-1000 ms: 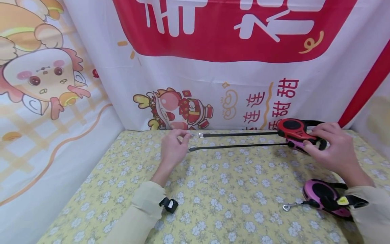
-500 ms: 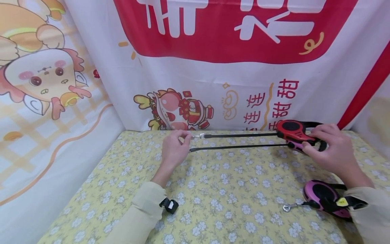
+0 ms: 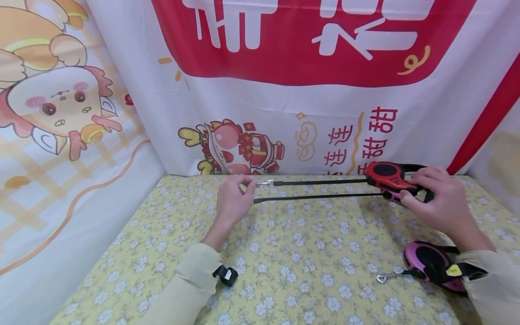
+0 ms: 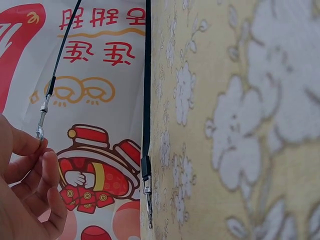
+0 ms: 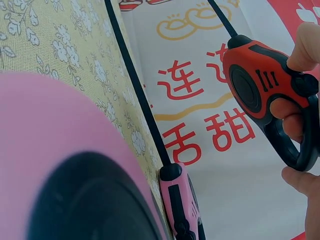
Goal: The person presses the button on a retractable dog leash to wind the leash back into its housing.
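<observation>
My right hand (image 3: 443,203) grips the handle of a red and black retractable dog leash (image 3: 386,175) at the back right, its fingers through the loop. From the casing a black strap (image 3: 321,183) runs taut to the left, ending in a silver snap hook (image 3: 266,183). My left hand (image 3: 234,201) pinches the end of that hook between thumb and fingertips, above the table. Below it, a pink retractable leash (image 5: 181,202) lies on the table, partly hidden by the red one in the head view. Its strap (image 3: 317,197) stretches out alongside, with its own hook (image 4: 148,200) near my left hand.
Another pink leash (image 3: 424,259) lies by my right forearm, its metal hook (image 3: 383,277) pointing left. A flowered yellow cloth (image 3: 284,271) covers the table. Printed white hangings (image 3: 260,101) stand along the back and left side.
The red leash and my right hand have shifted slightly left and down. My left hand has moved slightly right and down, still pinching the hook. Both pink leashes stay in place.
</observation>
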The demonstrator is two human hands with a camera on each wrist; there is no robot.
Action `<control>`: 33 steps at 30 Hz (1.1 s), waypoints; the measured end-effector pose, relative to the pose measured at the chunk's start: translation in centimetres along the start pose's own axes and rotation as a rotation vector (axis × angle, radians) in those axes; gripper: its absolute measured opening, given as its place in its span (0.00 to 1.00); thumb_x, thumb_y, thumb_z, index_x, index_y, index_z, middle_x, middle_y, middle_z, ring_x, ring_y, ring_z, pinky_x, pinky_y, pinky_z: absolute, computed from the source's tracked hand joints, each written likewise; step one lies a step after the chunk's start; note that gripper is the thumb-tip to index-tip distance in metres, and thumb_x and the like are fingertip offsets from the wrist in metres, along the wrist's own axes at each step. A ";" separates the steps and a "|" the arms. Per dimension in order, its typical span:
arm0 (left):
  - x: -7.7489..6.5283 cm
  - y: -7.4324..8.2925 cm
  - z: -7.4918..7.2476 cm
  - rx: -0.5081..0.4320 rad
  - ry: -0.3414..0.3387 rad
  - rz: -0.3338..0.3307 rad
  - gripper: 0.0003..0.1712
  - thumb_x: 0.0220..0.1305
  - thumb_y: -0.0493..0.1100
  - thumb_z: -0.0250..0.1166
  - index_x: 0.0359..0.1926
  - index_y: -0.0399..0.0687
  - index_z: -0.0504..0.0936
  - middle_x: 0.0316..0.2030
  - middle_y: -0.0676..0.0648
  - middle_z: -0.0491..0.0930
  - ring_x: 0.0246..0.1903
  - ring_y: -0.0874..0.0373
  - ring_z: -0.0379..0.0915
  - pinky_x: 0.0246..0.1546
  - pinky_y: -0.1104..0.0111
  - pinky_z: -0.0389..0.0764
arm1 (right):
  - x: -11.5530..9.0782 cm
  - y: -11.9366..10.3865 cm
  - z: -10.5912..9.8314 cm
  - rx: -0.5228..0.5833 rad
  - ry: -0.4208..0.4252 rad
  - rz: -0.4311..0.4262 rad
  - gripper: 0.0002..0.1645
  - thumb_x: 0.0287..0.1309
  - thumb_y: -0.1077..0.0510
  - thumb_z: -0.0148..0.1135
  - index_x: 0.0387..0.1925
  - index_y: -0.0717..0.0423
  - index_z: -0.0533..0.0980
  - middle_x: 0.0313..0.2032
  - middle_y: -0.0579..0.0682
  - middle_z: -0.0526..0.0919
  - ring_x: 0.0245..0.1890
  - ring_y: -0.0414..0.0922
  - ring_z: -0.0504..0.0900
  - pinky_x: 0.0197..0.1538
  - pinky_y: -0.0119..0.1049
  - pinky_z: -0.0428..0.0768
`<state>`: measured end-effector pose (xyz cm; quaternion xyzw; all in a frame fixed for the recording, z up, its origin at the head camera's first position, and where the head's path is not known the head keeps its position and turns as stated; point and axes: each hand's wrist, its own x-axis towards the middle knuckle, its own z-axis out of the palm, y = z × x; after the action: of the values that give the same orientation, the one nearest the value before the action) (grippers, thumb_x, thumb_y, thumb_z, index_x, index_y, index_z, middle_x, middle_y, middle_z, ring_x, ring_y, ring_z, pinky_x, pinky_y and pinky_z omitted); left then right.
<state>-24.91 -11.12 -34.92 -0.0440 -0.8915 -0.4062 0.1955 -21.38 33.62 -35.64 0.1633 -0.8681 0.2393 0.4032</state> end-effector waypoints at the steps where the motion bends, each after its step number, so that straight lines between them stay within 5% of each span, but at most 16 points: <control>1: 0.0 0.0 0.0 -0.001 0.000 0.001 0.09 0.75 0.46 0.65 0.47 0.49 0.89 0.43 0.48 0.87 0.33 0.55 0.77 0.37 0.67 0.77 | 0.0 0.0 0.0 0.001 -0.002 0.003 0.17 0.43 0.60 0.74 0.35 0.69 0.84 0.43 0.66 0.85 0.46 0.54 0.73 0.46 0.30 0.65; 22: -0.1 -0.2 0.3 -0.033 -0.046 0.064 0.08 0.75 0.45 0.65 0.44 0.48 0.88 0.42 0.48 0.87 0.30 0.57 0.76 0.35 0.67 0.78 | 0.0 -0.3 0.4 0.033 0.002 -0.018 0.13 0.42 0.61 0.72 0.32 0.66 0.84 0.41 0.65 0.86 0.45 0.47 0.71 0.49 0.20 0.61; 33: -0.1 0.1 0.1 -0.034 -0.063 0.071 0.07 0.75 0.44 0.65 0.44 0.48 0.87 0.42 0.48 0.87 0.30 0.57 0.76 0.34 0.68 0.78 | 0.0 -0.5 0.5 0.013 -0.026 0.004 0.12 0.43 0.61 0.73 0.32 0.65 0.84 0.42 0.64 0.86 0.45 0.51 0.72 0.46 0.37 0.66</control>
<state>-24.78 -10.99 -34.94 -0.0918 -0.8881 -0.4125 0.1807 -21.46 32.91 -35.77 0.1673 -0.8720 0.2436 0.3903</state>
